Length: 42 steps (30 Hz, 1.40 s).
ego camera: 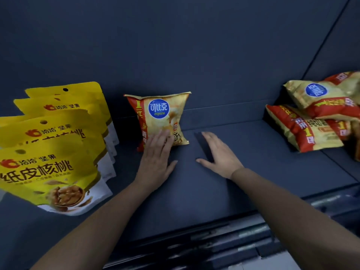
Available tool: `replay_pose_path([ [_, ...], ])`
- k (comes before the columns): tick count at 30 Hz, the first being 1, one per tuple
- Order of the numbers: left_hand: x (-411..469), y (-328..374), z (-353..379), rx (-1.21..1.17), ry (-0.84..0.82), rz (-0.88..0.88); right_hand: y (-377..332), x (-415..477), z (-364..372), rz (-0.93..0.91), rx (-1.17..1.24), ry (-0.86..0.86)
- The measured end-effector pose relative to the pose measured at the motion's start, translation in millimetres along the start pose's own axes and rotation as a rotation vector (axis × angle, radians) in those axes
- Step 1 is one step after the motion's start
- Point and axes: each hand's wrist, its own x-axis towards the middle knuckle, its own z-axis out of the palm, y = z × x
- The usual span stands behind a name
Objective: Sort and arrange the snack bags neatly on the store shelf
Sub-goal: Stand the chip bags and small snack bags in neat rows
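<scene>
1. Yellow walnut pouches (50,152) stand in an overlapping row down the left of the frame, the front one at lower left and the rearmost near the back wall (175,45).
2. Just right of them, with a narrow gap between, one chip bag (161,114) stands upright at the centre of the shelf (253,182). Its long axis is vertical and its blue round logo faces the camera.
3. The left hand (155,158) reaches up from the lower left. Its fingers (161,137) are straight and close together, laid flat against the bag's lower front. The thumb sticks out to the right and does not wrap the bag, so this is a steadying press, not a pinch.
4. The right hand (220,154) lies palm down on the bare shelf just right of the bag, not touching it. Its fingers point towards the back wall, straight and together, and the thumb is spread towards the left hand.
5. A pile of chip bags (311,117) lies at the right edge of the frame. The bags are flat and stacked crookedly, their long axes slanting from upper left to lower right, well apart from both hands.
6. Judgement: the coming move turns on that pile. It lies to the right of the right-hand fingers and slightly further back, so the right hand is the nearer one. Each bag would need turning upright to match the standing bag.
</scene>
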Motion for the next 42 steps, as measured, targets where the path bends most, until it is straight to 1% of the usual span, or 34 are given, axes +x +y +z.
replay_pose_path([
  [3, 13.0, 20.7, 5.7, -0.077, -0.064, 0.207, 15.8, -39.6, -14.8, 0.088, -0.064, 0.037],
  [5, 26.2, 38.9, 10.3, -0.134, -0.114, 0.284, 25.3, -65.7, -24.4, 0.126, -0.109, 0.061],
  [9, 49.4, 84.6, 17.4, -0.182, -0.234, 0.358, 51.1, -116.9, -44.4, 0.199, -0.227, 0.058],
  [12, 65.7, 119.8, 24.4, -0.207, -0.34, 0.349, 70.2, -152.9, -60.2, 0.363, -0.263, 0.083],
  [15, 86.5, 152.2, 35.2, -0.24, -0.409, 0.311, 86.3, -181.6, -75.8, 0.508, -0.307, 0.155],
  [17, 101.4, 172.6, 46.4, -0.233, -0.437, 0.274, 97.6, -196.0, -85.5, 0.58, -0.315, 0.168],
  [20, 125.9, 200.3, 70.2, -0.205, -0.464, 0.215, 121.2, -209.4, -99.7, 0.631, -0.312, 0.155],
  [23, 151.1, 229.7, 94.3, -0.147, -0.529, 0.158, 152.6, -214.9, -117.6, 0.678, -0.29, 0.145],
  [26, 175.6, 258.1, 117.8, -0.14, -0.605, 0.057, 188.3, -212.7, -137.0, 0.68, -0.247, 0.129],
  [29, 196.7, 279.2, 142.2, -0.228, -0.655, -0.116, 222.0, -201.9, -152.5, 0.649, -0.195, 0.097],
  [32, 208.6, 289.0, 166.5, -0.308, -0.628, -0.275, 248.7, -181.0, -160.2, 0.606, -0.149, 0.079],
  [35, 212.6, 293.1, 183.0, -0.375, -0.615, -0.406, 267.1, -152.1, -160.8, 0.602, -0.201, 0.105],
  [36, 213.1, 293.9, 187.2, -0.407, -0.62, -0.431, 271.6, -141.9, -160.0, 0.62, -0.225, 0.095],
  [40, 212.9, 295.5, 192.5, -0.488, -0.632, -0.455, 276.1, -105.9, -160.3, 0.702, -0.331, -0.052],
  [42, 214.7, 292.7, 191.3, -0.527, -0.661, -0.452, 275.6, -93.5, -161.5, 0.717, -0.323, -0.089],
])
